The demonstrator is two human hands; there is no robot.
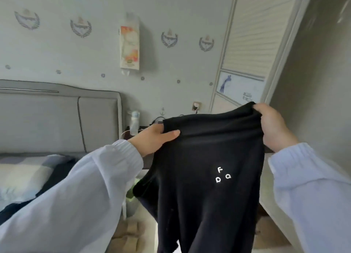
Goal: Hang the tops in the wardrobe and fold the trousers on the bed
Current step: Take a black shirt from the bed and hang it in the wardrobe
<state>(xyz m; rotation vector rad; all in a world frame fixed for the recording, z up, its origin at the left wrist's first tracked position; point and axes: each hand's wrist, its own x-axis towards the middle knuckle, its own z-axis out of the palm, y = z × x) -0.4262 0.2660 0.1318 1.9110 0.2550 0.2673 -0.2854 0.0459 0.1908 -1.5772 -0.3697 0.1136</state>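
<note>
Left hand [153,138] and right hand [273,127] each grip the black garment [205,176] top edge at centre frame; fingers hidden behind fabric, hem cut off below.

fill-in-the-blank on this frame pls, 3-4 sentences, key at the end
1. The black garment is held up by ____ hands.
2. The small letters printed on the garment are ____ in colour.
3. The left hand grips the garment's top edge with its ____ lying over the front of the fabric.
4. The right hand holds the top corner nearest the ____ with the slatted door.

Missing words: both; white; thumb; wardrobe
</note>
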